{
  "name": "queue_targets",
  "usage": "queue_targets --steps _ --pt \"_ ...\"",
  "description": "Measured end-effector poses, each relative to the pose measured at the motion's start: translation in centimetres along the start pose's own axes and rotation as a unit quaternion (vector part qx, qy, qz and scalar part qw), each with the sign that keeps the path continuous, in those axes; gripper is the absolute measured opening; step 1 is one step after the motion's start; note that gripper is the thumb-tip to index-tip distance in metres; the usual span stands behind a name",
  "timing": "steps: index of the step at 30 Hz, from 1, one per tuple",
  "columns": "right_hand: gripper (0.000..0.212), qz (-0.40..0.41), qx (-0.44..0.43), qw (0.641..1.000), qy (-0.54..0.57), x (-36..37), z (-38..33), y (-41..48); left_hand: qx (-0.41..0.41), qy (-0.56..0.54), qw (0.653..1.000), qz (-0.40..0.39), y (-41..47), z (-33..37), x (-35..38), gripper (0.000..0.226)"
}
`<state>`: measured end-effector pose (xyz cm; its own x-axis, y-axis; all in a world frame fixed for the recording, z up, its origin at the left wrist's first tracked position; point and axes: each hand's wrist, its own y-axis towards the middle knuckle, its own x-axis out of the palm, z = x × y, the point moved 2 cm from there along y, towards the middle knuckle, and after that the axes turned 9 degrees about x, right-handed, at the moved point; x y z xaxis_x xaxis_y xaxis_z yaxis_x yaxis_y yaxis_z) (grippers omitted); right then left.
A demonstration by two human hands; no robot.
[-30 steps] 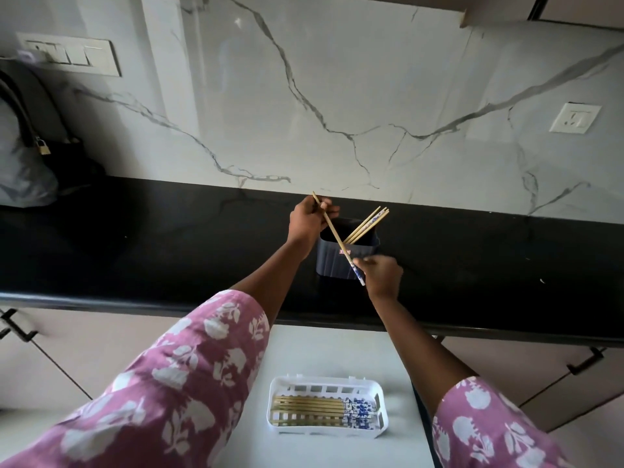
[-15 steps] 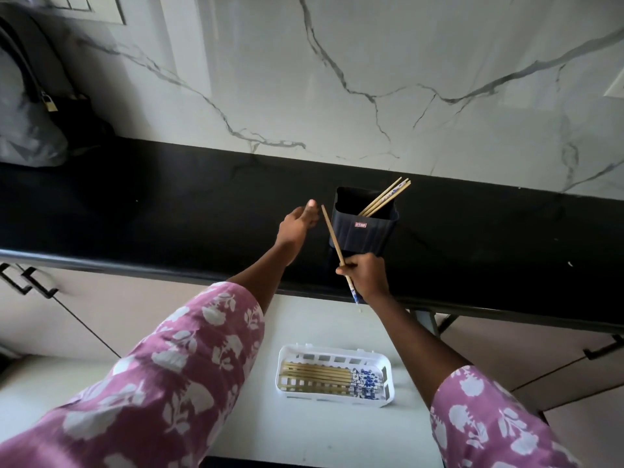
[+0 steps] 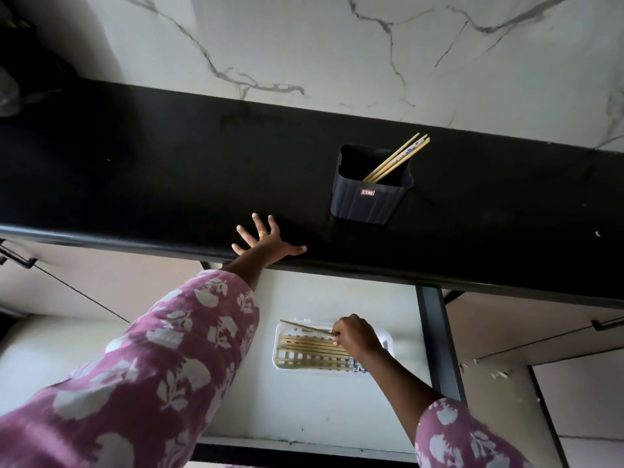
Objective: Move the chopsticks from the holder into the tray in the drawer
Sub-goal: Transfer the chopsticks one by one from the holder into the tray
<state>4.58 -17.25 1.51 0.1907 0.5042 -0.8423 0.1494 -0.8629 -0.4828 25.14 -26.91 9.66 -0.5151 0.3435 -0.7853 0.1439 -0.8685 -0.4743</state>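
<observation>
A dark ribbed holder [image 3: 366, 206] stands on the black counter [image 3: 152, 184] with a few wooden chopsticks [image 3: 398, 158] leaning to its right corner. Below, in the open drawer [image 3: 304, 407], a white slotted tray [image 3: 280, 336] holds several chopsticks [image 3: 310, 349] lying side by side. My right hand [image 3: 356, 336] hovers over the tray's right part and pinches one chopstick [image 3: 304, 326], which points left across the tray's far rim. My left hand [image 3: 266, 239] rests flat on the counter's front edge, fingers spread, left of the holder.
A marble wall rises behind the counter. A dark bag [image 3: 20, 62] sits at the far left. Closed drawers with black handles [image 3: 20, 260] flank the open drawer, whose dark side rail [image 3: 439, 342] runs to the tray's right.
My right hand has carried one chopstick down from the counter edge to the tray in the drawer. My left hand has let go and settled flat on the counter. The view has tilted downward.
</observation>
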Motion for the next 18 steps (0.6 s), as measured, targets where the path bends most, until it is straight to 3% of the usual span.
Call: queue_targets --steps 2,7,18 --pt "0.026 -0.007 -0.017 0.998 -0.066 1.2 0.3 0.2 -0.009 0.004 1.000 -0.013 0.4 0.2 0.0 0.112" --pt "0.022 -0.024 -0.056 0.988 -0.141 3.0 0.4 0.0 -0.027 0.014 0.999 -0.037 1.2 0.4 0.0 0.111" --pt "0.029 -0.025 -0.043 0.990 -0.128 4.4 0.3 0.6 -0.038 0.023 0.998 -0.046 1.2 0.6 0.0 0.112"
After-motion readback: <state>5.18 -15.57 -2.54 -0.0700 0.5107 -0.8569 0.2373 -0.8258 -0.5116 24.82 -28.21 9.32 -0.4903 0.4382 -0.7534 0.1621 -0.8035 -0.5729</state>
